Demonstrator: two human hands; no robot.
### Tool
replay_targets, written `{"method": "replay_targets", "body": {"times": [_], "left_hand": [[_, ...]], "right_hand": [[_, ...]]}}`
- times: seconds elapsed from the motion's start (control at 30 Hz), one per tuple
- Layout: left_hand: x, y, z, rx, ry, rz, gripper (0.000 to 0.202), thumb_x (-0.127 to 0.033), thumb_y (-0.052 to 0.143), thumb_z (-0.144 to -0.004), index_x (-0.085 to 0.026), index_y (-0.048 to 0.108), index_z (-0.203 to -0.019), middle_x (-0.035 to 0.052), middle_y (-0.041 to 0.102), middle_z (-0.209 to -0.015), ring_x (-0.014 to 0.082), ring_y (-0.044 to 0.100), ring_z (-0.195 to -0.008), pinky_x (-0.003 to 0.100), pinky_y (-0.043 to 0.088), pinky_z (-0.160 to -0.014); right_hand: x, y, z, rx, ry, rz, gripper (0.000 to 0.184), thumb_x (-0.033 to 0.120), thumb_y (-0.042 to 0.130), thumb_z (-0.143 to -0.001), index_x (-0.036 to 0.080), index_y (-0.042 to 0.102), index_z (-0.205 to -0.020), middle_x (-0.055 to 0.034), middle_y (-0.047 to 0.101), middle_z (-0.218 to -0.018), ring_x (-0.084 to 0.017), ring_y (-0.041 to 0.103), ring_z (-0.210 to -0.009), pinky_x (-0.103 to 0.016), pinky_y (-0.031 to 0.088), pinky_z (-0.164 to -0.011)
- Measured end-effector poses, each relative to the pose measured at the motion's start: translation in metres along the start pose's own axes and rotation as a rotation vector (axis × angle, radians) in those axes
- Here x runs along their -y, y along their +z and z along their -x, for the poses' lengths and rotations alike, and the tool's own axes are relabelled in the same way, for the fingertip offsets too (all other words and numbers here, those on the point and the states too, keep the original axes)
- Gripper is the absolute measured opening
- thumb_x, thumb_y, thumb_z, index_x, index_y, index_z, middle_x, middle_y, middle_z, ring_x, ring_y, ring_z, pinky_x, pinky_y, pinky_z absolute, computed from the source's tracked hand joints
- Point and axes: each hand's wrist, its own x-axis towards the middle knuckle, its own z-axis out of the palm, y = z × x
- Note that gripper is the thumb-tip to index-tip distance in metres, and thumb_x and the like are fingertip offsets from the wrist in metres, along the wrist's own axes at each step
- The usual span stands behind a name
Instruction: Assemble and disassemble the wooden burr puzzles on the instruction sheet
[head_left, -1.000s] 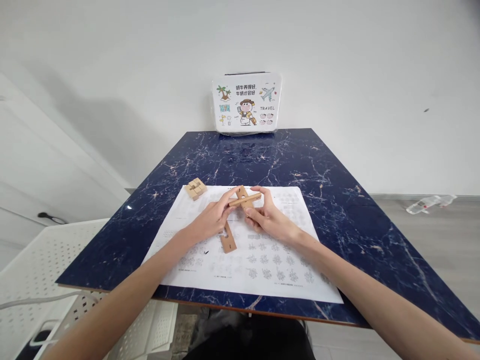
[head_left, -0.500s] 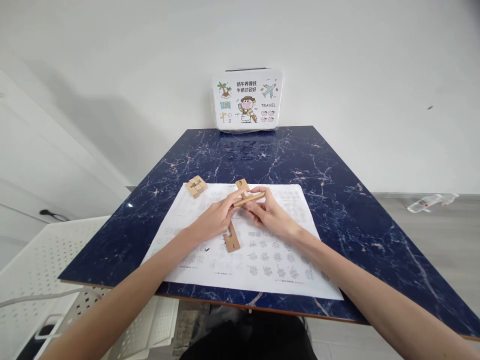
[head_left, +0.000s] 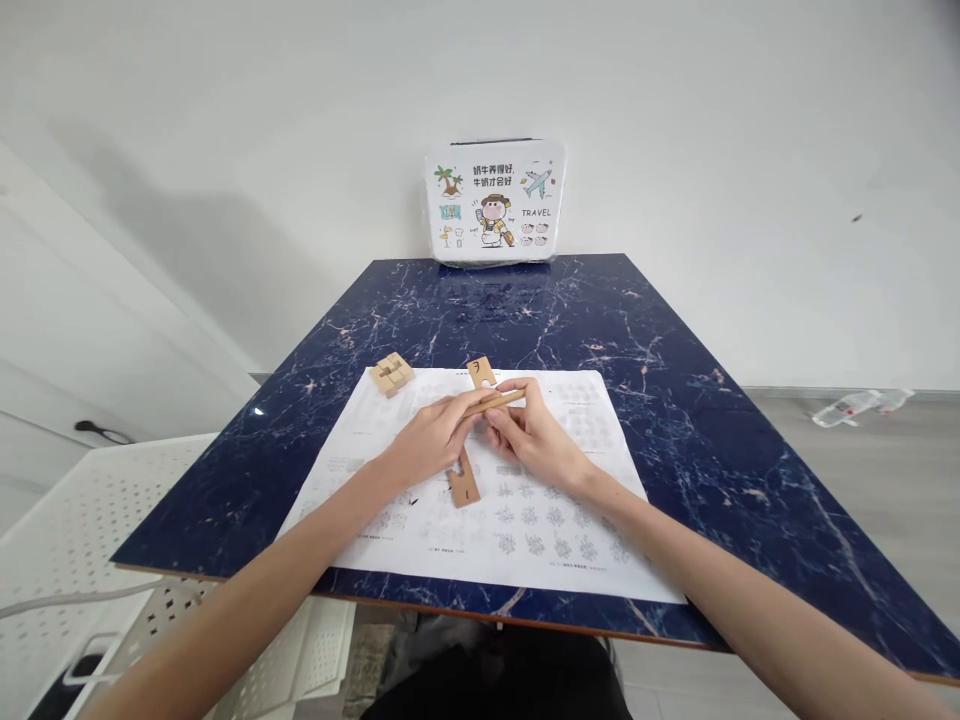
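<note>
My left hand (head_left: 427, 438) and my right hand (head_left: 541, 436) meet over the printed sheet (head_left: 592, 545). Between them is a flat wooden puzzle piece (head_left: 510, 399), seen nearly edge-on, with the fingers of both hands closed on its ends. Beyond the fingers a notched wooden piece with a black 3-like mark (head_left: 481, 372) sticks out. Below my left hand shows another notched wooden piece, marked 1 (head_left: 466, 488). My fingers cover the middle, so I cannot tell whether these pieces are joined.
A small block of wooden cubes (head_left: 391, 374) sits at the sheet's upper left corner. Against the wall, a white case with cartoon prints (head_left: 495, 200) stands on the blue marbled table (head_left: 525, 320). A white perforated rack (head_left: 90, 500) adjoins the left edge. A plastic bottle (head_left: 855, 406) lies on the floor.
The piece with the 3-like mark has shifted slightly left and turned a little, showing more of its notch. The held piece looks more edge-on. Both hands keep their grip.
</note>
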Motion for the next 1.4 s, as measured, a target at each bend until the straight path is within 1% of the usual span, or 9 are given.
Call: {"method": "replay_targets", "body": {"times": [0.27, 0.4, 0.53, 0.63, 0.73, 0.83, 1.0, 1.23, 1.4], "left_hand": [[-0.003, 0.003, -0.002, -0.095, 0.027, -0.048, 0.035, -0.025, 0.046, -0.109, -0.023, 0.052, -0.144, 0.0114, 0.073, -0.134, 0.0252, 0.073, -0.119, 0.042, 0.06, -0.099], [-0.008, 0.001, -0.002, -0.093, -0.028, -0.013, 0.034, -0.025, 0.045, -0.11, -0.022, 0.054, -0.142, 0.0108, 0.073, -0.133, 0.0249, 0.074, -0.118, 0.041, 0.06, -0.098], [-0.011, 0.002, -0.003, -0.097, -0.078, 0.011, 0.034, -0.026, 0.045, -0.11, -0.024, 0.053, -0.143, 0.009, 0.072, -0.136, 0.0242, 0.073, -0.118, 0.04, 0.059, -0.1], [-0.009, 0.004, -0.004, -0.107, -0.122, 0.004, 0.038, -0.028, 0.046, -0.109, -0.025, 0.051, -0.146, 0.01, 0.072, -0.135, 0.026, 0.073, -0.117, 0.043, 0.059, -0.099], [-0.006, 0.004, -0.005, -0.119, -0.158, 0.003, 0.039, -0.029, 0.046, -0.109, -0.025, 0.05, -0.148, 0.0104, 0.072, -0.136, 0.0279, 0.071, -0.121, 0.045, 0.058, -0.101], [-0.003, 0.003, -0.006, -0.119, -0.105, -0.005, 0.037, -0.026, 0.046, -0.109, -0.024, 0.052, -0.146, 0.0096, 0.071, -0.137, 0.0273, 0.069, -0.124, 0.044, 0.057, -0.103], [0.002, 0.001, -0.004, -0.128, 0.03, -0.004, 0.033, -0.021, 0.044, -0.109, -0.024, 0.059, -0.138, 0.0085, 0.073, -0.134, 0.023, 0.071, -0.119, 0.042, 0.057, -0.103], [0.0, 0.0, -0.003, -0.066, 0.025, 0.057, 0.034, -0.023, 0.045, -0.11, -0.024, 0.059, -0.141, 0.0096, 0.074, -0.132, 0.0237, 0.071, -0.117, 0.043, 0.057, -0.101], [-0.001, 0.002, -0.003, -0.092, 0.01, 0.061, 0.034, -0.021, 0.044, -0.11, -0.025, 0.06, -0.139, 0.0088, 0.075, -0.128, 0.0229, 0.072, -0.115, 0.042, 0.057, -0.099]], "right_hand": [[0.003, 0.001, -0.001, 0.002, -0.028, -0.029, 0.035, 0.047, 0.059, -0.103, 0.028, 0.032, -0.113, 0.0078, 0.061, -0.073, -0.008, 0.043, -0.044, -0.023, 0.033, -0.043], [0.007, 0.001, -0.001, 0.032, -0.037, -0.04, 0.034, 0.049, 0.057, -0.104, 0.028, 0.033, -0.114, 0.0077, 0.061, -0.073, -0.008, 0.043, -0.042, -0.024, 0.034, -0.043], [0.011, 0.002, -0.001, 0.034, -0.037, -0.056, 0.043, 0.05, 0.058, -0.103, 0.03, 0.028, -0.125, 0.0093, 0.059, -0.071, -0.008, 0.043, -0.043, -0.024, 0.034, -0.044], [0.011, 0.004, 0.0, 0.022, -0.035, -0.074, 0.045, 0.05, 0.058, -0.102, 0.03, 0.027, -0.128, 0.0097, 0.059, -0.07, -0.008, 0.042, -0.042, -0.024, 0.033, -0.045], [0.01, 0.006, 0.001, 0.011, -0.024, -0.1, 0.048, 0.051, 0.059, -0.102, 0.031, 0.026, -0.13, 0.0096, 0.06, -0.071, -0.008, 0.042, -0.043, -0.024, 0.032, -0.046], [0.009, 0.006, 0.002, 0.022, -0.008, -0.106, 0.05, 0.051, 0.06, -0.101, 0.031, 0.025, -0.131, 0.0089, 0.061, -0.073, -0.009, 0.043, -0.045, -0.025, 0.033, -0.047], [0.008, 0.005, 0.003, 0.035, -0.017, -0.09, 0.047, 0.051, 0.059, -0.101, 0.031, 0.027, -0.128, 0.0083, 0.059, -0.072, -0.01, 0.042, -0.047, -0.026, 0.035, -0.048], [0.003, 0.006, 0.002, 0.017, -0.013, -0.076, 0.045, 0.052, 0.059, -0.101, 0.031, 0.027, -0.126, 0.0098, 0.056, -0.07, -0.009, 0.039, -0.045, -0.024, 0.03, -0.045], [0.004, 0.006, 0.001, 0.013, -0.005, -0.076, 0.047, 0.052, 0.059, -0.101, 0.031, 0.027, -0.127, 0.0094, 0.057, -0.07, -0.009, 0.039, -0.045, -0.025, 0.031, -0.046]]}}
